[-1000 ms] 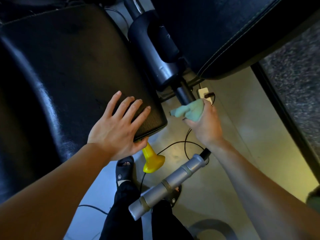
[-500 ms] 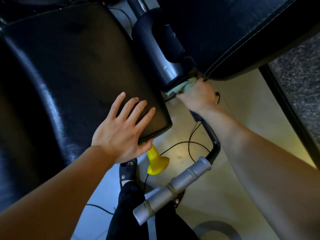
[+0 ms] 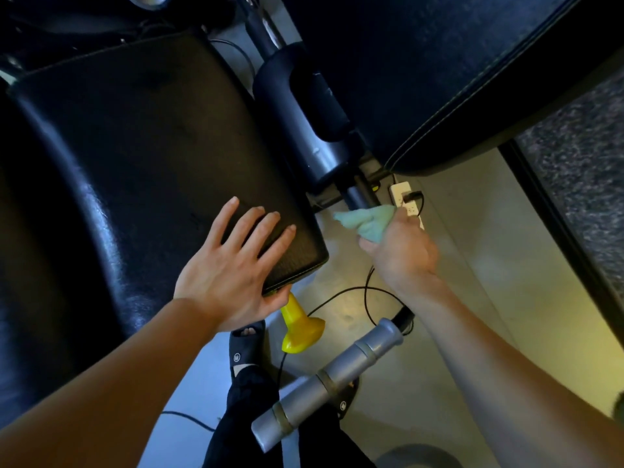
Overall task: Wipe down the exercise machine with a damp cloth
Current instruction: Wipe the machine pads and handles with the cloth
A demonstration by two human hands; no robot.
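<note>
Cloth on the machine's bar
Right hand (image 3: 400, 255) grips the green cloth (image 3: 366, 221) around the black bar (image 3: 358, 195); left hand (image 3: 233, 270) lies flat, fingers spread, on the seat pad (image 3: 152, 157).

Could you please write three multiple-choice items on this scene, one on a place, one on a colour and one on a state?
1. Where does the left hand rest?
A. on the black seat pad
B. on the grey handle
C. on the floor

2. What colour is the knob below the pad?
A. red
B. yellow
C. white

3. How is the right hand?
A. flat and holding nothing
B. gripping the cloth
C. out of view

Answers: 1 A, straight fingers lie on the pad's corner; 2 B, it is bright yellow; 3 B, its fingers curl round the pale green cloth.
</note>
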